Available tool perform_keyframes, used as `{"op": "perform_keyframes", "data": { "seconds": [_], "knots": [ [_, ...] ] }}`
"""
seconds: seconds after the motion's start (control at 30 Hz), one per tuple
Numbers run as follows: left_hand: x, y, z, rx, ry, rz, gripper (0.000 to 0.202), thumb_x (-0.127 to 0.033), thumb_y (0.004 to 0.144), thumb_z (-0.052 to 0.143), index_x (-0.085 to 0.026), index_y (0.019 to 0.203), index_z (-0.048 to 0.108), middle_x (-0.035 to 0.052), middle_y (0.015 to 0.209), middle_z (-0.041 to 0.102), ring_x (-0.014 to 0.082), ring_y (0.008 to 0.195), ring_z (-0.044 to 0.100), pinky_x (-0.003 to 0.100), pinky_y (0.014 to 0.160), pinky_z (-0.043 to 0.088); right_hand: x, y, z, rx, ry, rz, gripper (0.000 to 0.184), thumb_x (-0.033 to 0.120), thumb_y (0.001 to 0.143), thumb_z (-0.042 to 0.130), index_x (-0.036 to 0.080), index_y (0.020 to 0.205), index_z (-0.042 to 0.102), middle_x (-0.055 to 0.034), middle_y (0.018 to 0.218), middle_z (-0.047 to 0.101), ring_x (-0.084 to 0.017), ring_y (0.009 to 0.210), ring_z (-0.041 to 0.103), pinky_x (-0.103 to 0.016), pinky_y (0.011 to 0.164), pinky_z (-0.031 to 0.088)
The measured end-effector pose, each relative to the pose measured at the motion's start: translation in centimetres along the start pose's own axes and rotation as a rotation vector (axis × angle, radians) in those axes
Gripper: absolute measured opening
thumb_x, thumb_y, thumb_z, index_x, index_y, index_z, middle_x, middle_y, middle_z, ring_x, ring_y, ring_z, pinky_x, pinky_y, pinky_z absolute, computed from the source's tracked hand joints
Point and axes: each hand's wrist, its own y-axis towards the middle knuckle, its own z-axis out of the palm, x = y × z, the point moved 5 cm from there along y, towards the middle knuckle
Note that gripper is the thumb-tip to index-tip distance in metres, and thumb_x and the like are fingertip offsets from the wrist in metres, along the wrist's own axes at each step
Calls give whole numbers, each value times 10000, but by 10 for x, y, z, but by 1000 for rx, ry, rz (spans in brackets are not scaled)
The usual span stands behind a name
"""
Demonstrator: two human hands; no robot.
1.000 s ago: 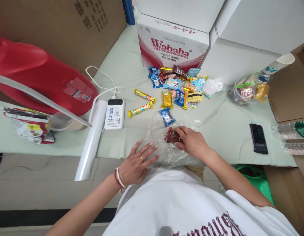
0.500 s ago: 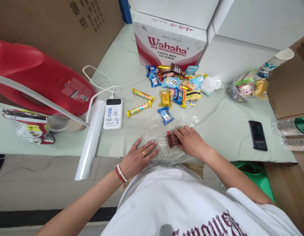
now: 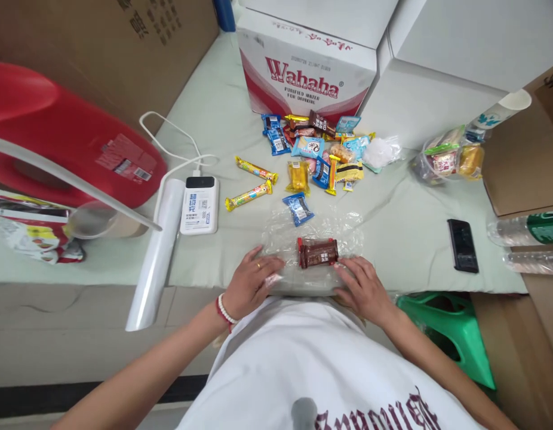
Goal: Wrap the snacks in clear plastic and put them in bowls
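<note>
A brown-wrapped snack bar with red ends (image 3: 319, 252) lies crosswise on a clear plastic sheet (image 3: 285, 230), which is spread at the table's front edge. At the sheet's near left corner my left hand (image 3: 249, 280) has its fingers curled and closed on the plastic, which glints by the fingertips. My right hand (image 3: 363, 289) rests at the near right side, fingers apart, the tips just beside the bar; it holds nothing I can see. Just beyond the sheet is a blue snack packet (image 3: 298, 209). Two yellow stick packets (image 3: 248, 196) lie farther left.
A pile of wrapped snacks (image 3: 319, 146) lies before the Wahaba-style red-and-white carton (image 3: 303, 71). Left are a power bank (image 3: 199, 206), a white roll (image 3: 155, 257) and a red jug (image 3: 79, 137). Right are a phone (image 3: 463, 245), a snack bag (image 3: 442, 161) and plastic bottles (image 3: 512, 230).
My right hand has let go of the brown snack bar and moved down and right, leaving it in full view on the sheet. My left hand's spread fingers have drawn in at the sheet's corner.
</note>
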Motion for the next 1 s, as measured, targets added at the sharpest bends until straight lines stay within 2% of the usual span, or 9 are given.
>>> {"op": "perform_keyframes", "data": {
  "seconds": [0.1, 0.23, 0.43, 0.53, 0.63, 0.7, 0.8, 0.9, 1.0],
  "knots": [
    [6, 13, -2, -28, -28, -62, 303, -270, 1033, 411, -245, 1182, 673, 53, 1112, 804, 197, 1059, 744, 506, 1225, 364, -10, 1, 4, -110, 76, 137, 271, 228, 1020, 495, 230, 1188, 707, -134, 1145, 677, -270, 1117, 599, -484, 973, 522],
    [16, 34, -9, -77, -38, -217, 309, -367, 1028, 427, -236, 949, 695, 31, 944, 792, 202, 937, 736, 472, 1151, 448, -32, 26, -18, -183, 331, 275, 262, 319, 1020, 484, 219, 1054, 724, -106, 1070, 673, -226, 1004, 638, -378, 884, 530],
    [48, 48, -15, -201, -37, -631, 244, -410, 899, 606, -202, 1004, 680, 58, 898, 725, 240, 863, 690, 411, 849, 571, -80, 54, -3, 10, 624, 617, 343, 496, 917, 568, 176, 908, 693, 18, 674, 558, -135, 609, 470, -255, 590, 369],
    [39, 44, -36, -451, 158, -606, 276, -375, 871, 642, -199, 1084, 647, 113, 1081, 684, 307, 1102, 647, 514, 990, 534, -86, 61, 6, 27, 545, 649, 343, 492, 901, 555, 181, 790, 646, 30, 632, 511, -126, 599, 435, -248, 583, 322],
    [-2, 39, -56, -644, 354, -411, 257, -289, 903, 624, -240, 1156, 629, 132, 1229, 631, 349, 1323, 543, 603, 1113, 439, -83, 66, 6, 27, 476, 638, 347, 482, 921, 518, 187, 767, 619, 25, 624, 523, -132, 606, 448, -251, 597, 323],
    [-37, 45, -53, -587, 400, -156, 318, -213, 902, 620, -306, 1207, 629, 92, 1242, 662, 338, 1373, 526, 613, 1150, 385, -81, 67, 4, 32, 467, 613, 345, 475, 934, 498, 190, 773, 609, 20, 634, 538, -140, 623, 469, -253, 613, 336],
    [-68, 70, -17, -224, 298, 170, 446, -165, 944, 557, -377, 1334, 604, 16, 1308, 713, 258, 1382, 560, 554, 1227, 297, -81, 67, 3, 46, 474, 579, 342, 469, 958, 475, 196, 798, 603, 22, 649, 538, -146, 644, 490, -256, 631, 354],
    [-50, 103, 21, -5, 196, 30, 434, -215, 984, 513, -300, 1399, 609, 82, 1463, 647, 294, 1472, 477, 610, 1262, 197, -82, 64, -1, 60, 478, 564, 374, 484, 995, 441, 195, 838, 620, 16, 667, 552, -155, 654, 509, -266, 646, 390],
    [-22, 126, 44, 58, 28, -103, 285, -306, 995, 540, -251, 1206, 723, 89, 1294, 747, 295, 1358, 580, 642, 1240, 201, -74, 60, -14, -31, 386, 470, 417, 525, 1016, 457, 174, 1058, 679, -69, 919, 677, -208, 853, 608, -322, 785, 488]
  ]
}}
